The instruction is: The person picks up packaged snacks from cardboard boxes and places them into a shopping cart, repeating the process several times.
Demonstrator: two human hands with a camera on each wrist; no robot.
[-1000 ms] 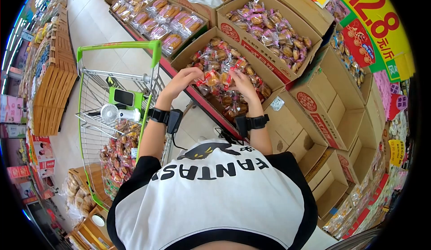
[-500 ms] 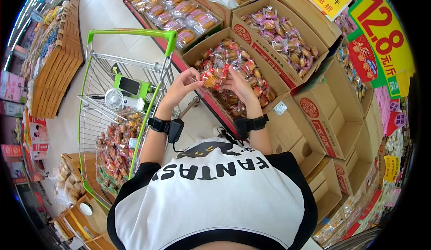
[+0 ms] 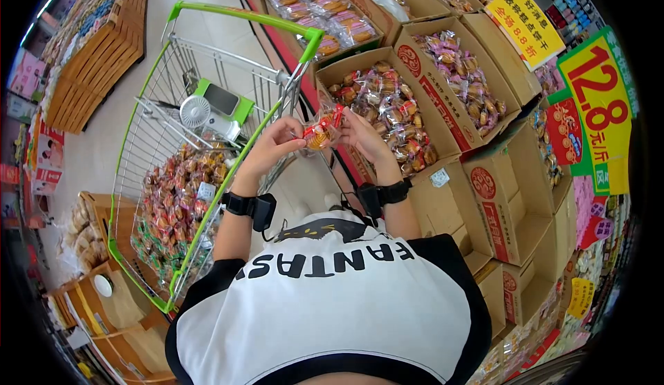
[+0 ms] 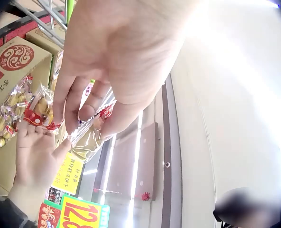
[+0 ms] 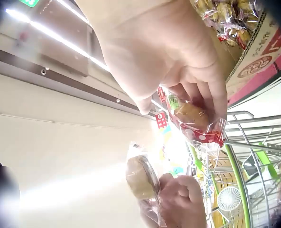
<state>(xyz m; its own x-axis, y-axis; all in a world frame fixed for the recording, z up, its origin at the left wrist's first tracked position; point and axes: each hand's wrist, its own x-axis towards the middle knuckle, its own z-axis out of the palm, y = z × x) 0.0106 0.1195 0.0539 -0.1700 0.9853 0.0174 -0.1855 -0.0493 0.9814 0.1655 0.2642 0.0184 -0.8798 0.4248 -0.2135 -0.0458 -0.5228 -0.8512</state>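
Observation:
In front of the shirt, between the pastry box and the cart, my left hand (image 3: 273, 143) pinches a clear-wrapped pastry (image 3: 317, 137) between thumb and fingers. This pastry (image 5: 141, 178) shows pale tan in the right wrist view. Just beside it, my right hand (image 3: 365, 137) holds another wrapped pastry (image 5: 192, 118), its clear wrapper printed red with white dots. The right fingers curl behind that packet. Close ahead, an open cardboard box (image 3: 353, 72) contains many similar packets (image 3: 394, 112) with red and clear wrapping.
A green-rimmed shopping cart (image 3: 242, 17) stands at the left, with wrapped pastries (image 3: 176, 205) inside and a small white fan (image 3: 195, 111) on it. More cardboard boxes (image 3: 484, 212) line the right. A yellow price sign (image 3: 596, 87) rises behind them.
Both hands have come up out of the box toward the body, each with a wrapped pastry. The head view has turned, so the cart and boxes sit further right and higher.

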